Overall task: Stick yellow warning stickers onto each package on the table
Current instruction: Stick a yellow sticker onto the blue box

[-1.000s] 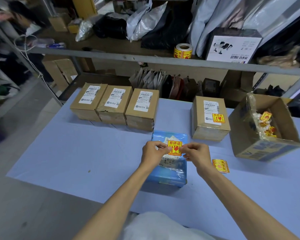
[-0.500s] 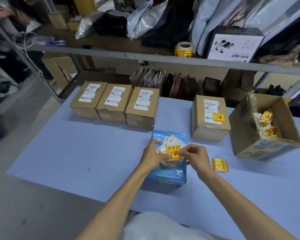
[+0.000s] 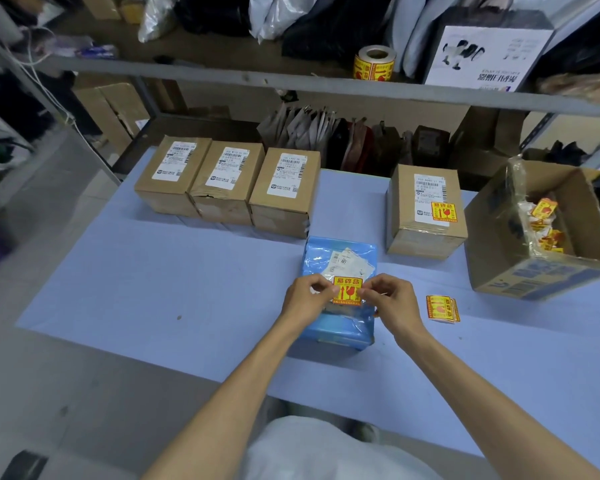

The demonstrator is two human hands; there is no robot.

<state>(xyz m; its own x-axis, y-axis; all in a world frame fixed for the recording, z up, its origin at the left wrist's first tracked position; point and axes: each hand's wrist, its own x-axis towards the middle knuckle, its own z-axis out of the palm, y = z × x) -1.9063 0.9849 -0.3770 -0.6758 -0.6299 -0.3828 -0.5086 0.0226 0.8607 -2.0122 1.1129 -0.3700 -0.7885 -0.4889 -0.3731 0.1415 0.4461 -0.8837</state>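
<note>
A light blue bench (image 3: pixel 153 271) is seen in a storeroom, with a grey metal shelf (image 3: pixel 291 83) behind it full of bags and boxes. A roll of yellow stickers (image 3: pixel 374 63) is stood on that shelf. Three brown boxes (image 3: pixel 227 183) are lined up side by side at the back left of the bench, each with a white label on top. A fourth brown box (image 3: pixel 426 211) is set apart to the right, and a yellow sticker is already stuck on its label. An open cardboard box (image 3: pixel 541 233) with loose yellow scraps inside is placed at the far right. A small pile of yellow stickers (image 3: pixel 443 308) is laid flat on the bench, near the right hand.

A blue package (image 3: pixel 338 296) is laid in the middle of the bench. One yellow warning sticker (image 3: pixel 347 291) is held over the top of the package, on or just above its white label; which one cannot be told. Its left edge is pinched by the fingers of the left hand (image 3: pixel 307 297), and its right edge is pinched by the fingers of the right hand (image 3: pixel 392 301). Both sets of fingers are closed tight on the sticker
</note>
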